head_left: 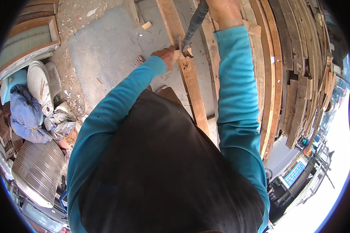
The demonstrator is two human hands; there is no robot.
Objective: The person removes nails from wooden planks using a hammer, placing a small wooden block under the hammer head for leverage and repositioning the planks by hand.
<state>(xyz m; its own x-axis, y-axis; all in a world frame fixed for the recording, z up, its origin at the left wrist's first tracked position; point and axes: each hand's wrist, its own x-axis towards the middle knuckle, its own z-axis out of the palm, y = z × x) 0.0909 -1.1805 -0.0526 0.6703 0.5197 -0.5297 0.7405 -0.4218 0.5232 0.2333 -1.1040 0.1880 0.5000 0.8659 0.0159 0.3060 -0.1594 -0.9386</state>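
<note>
My right hand [223, 11], raised at the top of the view, is wrapped round the dark handle of a hammer [195, 20]. The hammer's head rests low, at a long wooden beam [194, 91] that runs away from me. Beside the head, my left hand [165, 56] is closed on a small pale wood block [177, 54] lying across the beam. The fingertips of my left hand are partly hidden, and the upper part of my right hand runs out of view.
Long planks [266, 89] lie stacked along the right. A grey sheet [101, 50] covers the ground, with nails and a small wood offcut [146, 25] on it. At the left are a framed window panel [27, 42], a white plastic chair [40, 83] and a blue cloth bundle [25, 112].
</note>
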